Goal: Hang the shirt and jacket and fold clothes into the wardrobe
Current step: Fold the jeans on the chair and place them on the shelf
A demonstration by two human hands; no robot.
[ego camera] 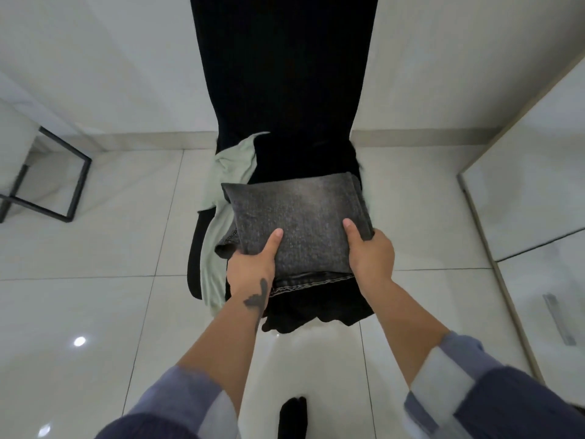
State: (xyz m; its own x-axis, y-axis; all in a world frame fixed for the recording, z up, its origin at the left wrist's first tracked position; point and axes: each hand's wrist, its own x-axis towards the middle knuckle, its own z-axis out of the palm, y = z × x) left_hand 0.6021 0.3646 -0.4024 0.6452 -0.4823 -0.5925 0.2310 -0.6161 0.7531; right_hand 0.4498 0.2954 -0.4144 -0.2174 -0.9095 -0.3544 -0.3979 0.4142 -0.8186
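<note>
A folded pair of grey jeans [297, 217] lies flat on top of a pile of clothes on a black chair [285, 74]. My left hand [253, 264] grips the near left corner of the jeans, thumb on top and fingers underneath. Over at the near right corner, my right hand [368, 255] holds the jeans the same way. Under the jeans lie a pale green garment [221, 191], hanging off the seat's left side, and a black garment [316, 308] spilling over the front edge.
White wardrobe doors [538, 185] stand at the right edge. A black metal frame [50, 179] stands on the floor at the left. Glossy white tiles [95, 280] surround the chair, and a white wall rises behind it. My dark foot [292, 416] shows at the bottom.
</note>
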